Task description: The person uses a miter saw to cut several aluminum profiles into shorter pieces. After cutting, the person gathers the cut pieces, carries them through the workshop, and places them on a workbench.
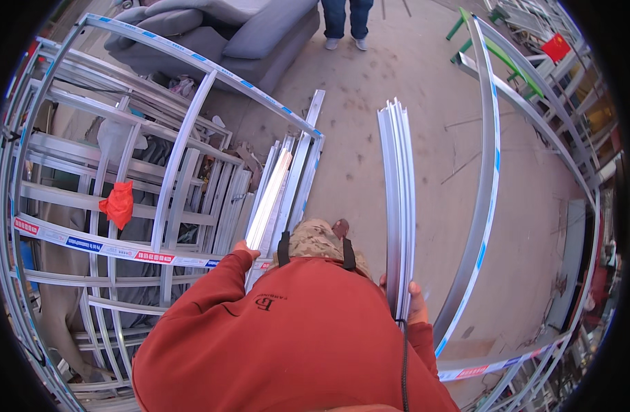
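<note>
Long silver aluminium profiles rise in a bundle on my right. My right hand is closed around the lower part, with fingers showing at both edges. A dark cord hangs beside that grip. On my left, another set of bright aluminium profiles leans away from me, and my left hand is at its lower left edge. Those fingers appear bent round the edge, partly hidden by the red sleeve. Close to this hand runs the rail of a large metal frame with red and blue stickers.
Stacked metal frames fill the left side, with a red bag on one. A grey sofa and a standing person's legs are ahead. To the right, a tall metal frame curves past a green stand. Concrete floor lies between.
</note>
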Demonstrator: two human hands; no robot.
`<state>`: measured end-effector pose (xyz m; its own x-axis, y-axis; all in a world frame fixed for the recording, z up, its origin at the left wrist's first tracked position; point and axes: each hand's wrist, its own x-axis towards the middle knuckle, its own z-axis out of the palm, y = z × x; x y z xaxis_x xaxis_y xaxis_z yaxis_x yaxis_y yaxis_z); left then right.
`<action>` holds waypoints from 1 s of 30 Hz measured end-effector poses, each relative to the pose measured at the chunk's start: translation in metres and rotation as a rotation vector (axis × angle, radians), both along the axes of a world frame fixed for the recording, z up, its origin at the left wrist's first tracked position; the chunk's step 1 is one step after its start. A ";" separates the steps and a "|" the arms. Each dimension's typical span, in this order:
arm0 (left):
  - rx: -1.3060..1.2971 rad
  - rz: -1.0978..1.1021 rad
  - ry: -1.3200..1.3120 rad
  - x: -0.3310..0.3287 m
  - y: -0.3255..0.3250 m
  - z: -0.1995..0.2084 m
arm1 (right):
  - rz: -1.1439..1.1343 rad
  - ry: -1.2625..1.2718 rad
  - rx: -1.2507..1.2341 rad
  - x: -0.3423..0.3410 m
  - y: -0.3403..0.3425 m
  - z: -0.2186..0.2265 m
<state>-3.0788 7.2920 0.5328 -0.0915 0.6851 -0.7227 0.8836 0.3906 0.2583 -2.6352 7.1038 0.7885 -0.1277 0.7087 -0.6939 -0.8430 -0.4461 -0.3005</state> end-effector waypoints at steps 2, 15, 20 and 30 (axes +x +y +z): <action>-0.022 0.007 -0.006 0.015 0.008 0.000 | 0.036 -0.010 -0.058 0.023 0.028 -0.005; 0.150 0.069 -0.107 0.144 0.253 -0.012 | 0.105 -0.124 -0.015 0.121 0.278 -0.005; 0.261 0.102 -0.158 0.186 0.360 -0.015 | 0.106 -0.112 -0.019 0.154 0.370 -0.013; 0.348 0.187 -0.062 0.275 0.554 -0.022 | 0.270 -0.017 0.136 0.255 0.559 -0.053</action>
<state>-2.8036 7.8460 0.5111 -0.2013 0.8657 -0.4584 0.7841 0.4229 0.4544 -2.3806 7.6630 0.7353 -0.3132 0.7375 -0.5983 -0.6940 -0.6078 -0.3859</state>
